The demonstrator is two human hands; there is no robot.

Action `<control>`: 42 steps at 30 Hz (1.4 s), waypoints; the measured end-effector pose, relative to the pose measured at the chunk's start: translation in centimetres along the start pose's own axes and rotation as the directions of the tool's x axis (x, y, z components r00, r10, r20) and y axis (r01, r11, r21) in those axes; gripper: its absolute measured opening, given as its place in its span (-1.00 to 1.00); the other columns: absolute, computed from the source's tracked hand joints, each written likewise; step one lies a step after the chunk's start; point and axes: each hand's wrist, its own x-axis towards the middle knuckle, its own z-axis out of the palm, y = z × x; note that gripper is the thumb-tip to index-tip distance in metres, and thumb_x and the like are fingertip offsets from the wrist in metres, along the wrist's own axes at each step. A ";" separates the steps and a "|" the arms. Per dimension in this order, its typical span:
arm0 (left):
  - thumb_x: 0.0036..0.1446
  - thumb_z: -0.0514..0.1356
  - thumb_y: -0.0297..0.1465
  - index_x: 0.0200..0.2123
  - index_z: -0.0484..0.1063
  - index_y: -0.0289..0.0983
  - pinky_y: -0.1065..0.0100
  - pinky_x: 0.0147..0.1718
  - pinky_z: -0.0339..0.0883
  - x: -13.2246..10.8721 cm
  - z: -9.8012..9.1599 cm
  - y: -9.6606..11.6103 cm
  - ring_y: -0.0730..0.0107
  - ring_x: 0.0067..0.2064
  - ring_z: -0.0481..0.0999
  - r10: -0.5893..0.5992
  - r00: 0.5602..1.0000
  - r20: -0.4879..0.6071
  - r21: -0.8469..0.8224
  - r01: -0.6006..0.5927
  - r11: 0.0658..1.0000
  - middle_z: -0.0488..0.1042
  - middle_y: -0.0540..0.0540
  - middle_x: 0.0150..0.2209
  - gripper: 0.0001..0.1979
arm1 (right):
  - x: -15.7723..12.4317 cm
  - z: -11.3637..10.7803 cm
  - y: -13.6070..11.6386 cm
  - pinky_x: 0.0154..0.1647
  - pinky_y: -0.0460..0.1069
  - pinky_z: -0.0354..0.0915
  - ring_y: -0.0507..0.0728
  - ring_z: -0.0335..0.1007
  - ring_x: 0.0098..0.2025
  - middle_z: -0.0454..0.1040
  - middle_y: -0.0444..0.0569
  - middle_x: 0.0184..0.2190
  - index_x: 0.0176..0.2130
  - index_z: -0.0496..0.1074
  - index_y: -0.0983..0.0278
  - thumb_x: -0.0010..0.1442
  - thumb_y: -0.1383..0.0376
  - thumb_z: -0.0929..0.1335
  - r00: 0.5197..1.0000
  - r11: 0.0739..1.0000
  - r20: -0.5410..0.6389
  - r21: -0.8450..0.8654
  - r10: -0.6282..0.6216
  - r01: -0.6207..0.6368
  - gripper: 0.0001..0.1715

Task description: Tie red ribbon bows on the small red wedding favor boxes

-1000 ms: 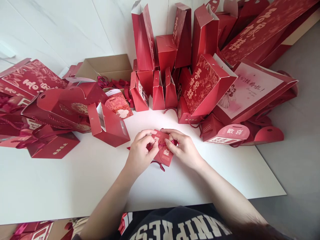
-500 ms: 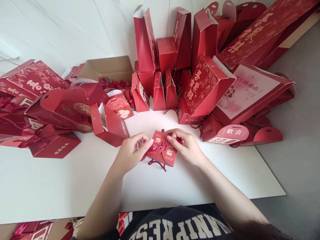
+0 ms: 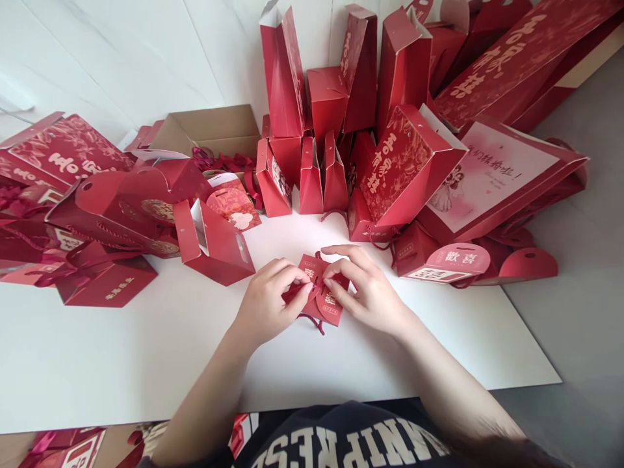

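Two grips, left hand (image 3: 269,298) and right hand (image 3: 371,292), were pinched closed on crimson fabric ribbon (image 3: 318,285) across a small red cardboard box (image 3: 332,316); knotting seemed in hand, even tension needed next.

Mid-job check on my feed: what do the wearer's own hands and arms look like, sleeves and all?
Left hand and right hand are both ungloved, with no ring or watch visible. The forearms are uncovered, with no cables or markings that I can make out. The top is dark with large, pale block lettering.
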 end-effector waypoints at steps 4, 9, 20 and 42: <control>0.20 0.13 -0.48 -0.37 0.33 -0.24 0.37 -0.28 0.29 -0.1 0.5 0.1 0.44 -0.31 0.38 -0.043 0.999 0.026 -0.017 0.044 0.999 0.37 0.00 -0.36 -0.91 | -0.1 0.7 -0.7 0.15 0.25 0.21 0.29 0.24 0.18 0.37 0.05 0.11 -0.22 0.35 0.17 0.19 0.38 0.35 0.999 0.999 0.033 -0.045 0.017 -0.015 -0.85; 0.18 0.11 -0.49 -0.41 0.28 -0.24 0.37 -0.33 0.24 0.0 1.2 0.1 0.44 -0.33 0.33 -0.055 0.997 0.049 -0.006 0.055 0.998 0.32 0.01 -0.38 -0.89 | 0.0 2.2 -1.3 0.13 0.19 0.27 0.27 0.27 0.16 0.41 0.10 0.00 -0.25 0.33 0.20 0.14 0.41 0.34 0.987 0.987 0.003 0.018 0.160 -0.160 -0.84; 0.13 0.10 -0.55 -0.43 0.24 -0.25 0.39 -0.38 0.18 0.2 1.4 0.4 0.48 -0.37 0.27 -0.113 0.992 0.061 -0.071 0.117 0.991 0.26 0.04 -0.40 -0.87 | 0.1 2.0 -0.9 0.17 0.13 0.24 0.20 0.25 0.20 0.45 0.03 -0.13 -0.25 0.34 0.22 0.12 0.50 0.29 0.988 0.980 0.001 0.125 0.154 -0.153 -0.78; 0.21 0.11 -0.48 -0.32 0.34 -0.23 0.40 -0.30 0.24 0.2 1.0 0.1 0.50 -0.32 0.35 -0.132 0.988 0.077 -0.160 0.143 0.977 0.33 0.01 -0.29 -0.94 | -0.2 1.2 0.1 0.08 0.06 0.26 0.15 0.29 0.16 0.42 0.01 -0.01 -0.20 0.32 0.20 0.18 0.48 0.27 0.969 0.949 0.081 0.197 0.234 -0.246 -0.78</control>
